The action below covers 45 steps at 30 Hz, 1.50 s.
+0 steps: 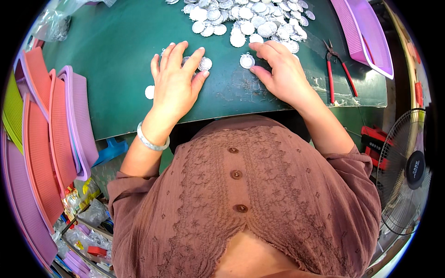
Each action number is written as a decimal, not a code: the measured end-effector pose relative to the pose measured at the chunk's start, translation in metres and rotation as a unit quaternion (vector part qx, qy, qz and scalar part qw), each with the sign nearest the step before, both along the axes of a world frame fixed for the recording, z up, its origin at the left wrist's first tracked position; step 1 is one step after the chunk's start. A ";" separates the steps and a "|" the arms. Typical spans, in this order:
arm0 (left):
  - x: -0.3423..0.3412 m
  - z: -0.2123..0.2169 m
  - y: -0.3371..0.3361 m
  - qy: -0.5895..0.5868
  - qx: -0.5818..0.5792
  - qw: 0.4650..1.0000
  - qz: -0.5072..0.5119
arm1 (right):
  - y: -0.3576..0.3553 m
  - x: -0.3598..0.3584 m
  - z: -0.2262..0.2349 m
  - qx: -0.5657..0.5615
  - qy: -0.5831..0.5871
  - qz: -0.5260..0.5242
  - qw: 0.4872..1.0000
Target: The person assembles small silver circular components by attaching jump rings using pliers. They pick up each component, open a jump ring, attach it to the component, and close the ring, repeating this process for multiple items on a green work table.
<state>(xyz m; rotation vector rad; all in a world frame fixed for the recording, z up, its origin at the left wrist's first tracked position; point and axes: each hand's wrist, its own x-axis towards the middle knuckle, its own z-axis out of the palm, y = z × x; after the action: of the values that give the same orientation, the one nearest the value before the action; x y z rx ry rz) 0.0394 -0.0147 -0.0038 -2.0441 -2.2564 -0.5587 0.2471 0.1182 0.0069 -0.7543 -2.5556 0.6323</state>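
Silver discs [247,61] are probably light, stiff, slippery, best pinched by the rim. Near the pile [264,30], one is flanked by the empty, half-spread right hand [281,69]; others, seemingly ungripped, are partly covered by the splayed left hand [177,83].

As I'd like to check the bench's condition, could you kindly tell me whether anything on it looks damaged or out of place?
The green tabletop looks worn: pale scuffs mark it near the front edge, between the left hand and right hand. One silvery disc also lies apart, just left of the left hand.
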 end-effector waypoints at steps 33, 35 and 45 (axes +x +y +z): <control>0.023 -0.006 -0.018 -0.039 0.049 0.998 -0.013 | -0.006 -0.004 -0.007 0.065 0.004 -0.030 0.997; 0.024 -0.006 -0.019 -0.036 0.051 0.998 -0.008 | -0.004 -0.005 -0.007 0.064 -0.004 -0.021 0.998; 0.038 0.023 -0.004 -0.537 0.063 0.841 0.003 | -0.018 -0.012 0.019 -0.034 0.164 0.057 0.984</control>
<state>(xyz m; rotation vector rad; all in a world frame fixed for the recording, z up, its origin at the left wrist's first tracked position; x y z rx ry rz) 0.0777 -0.0182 0.0193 -1.8357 -2.4884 -2.2304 0.2348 0.1002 0.0255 -0.4798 -2.2930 0.8108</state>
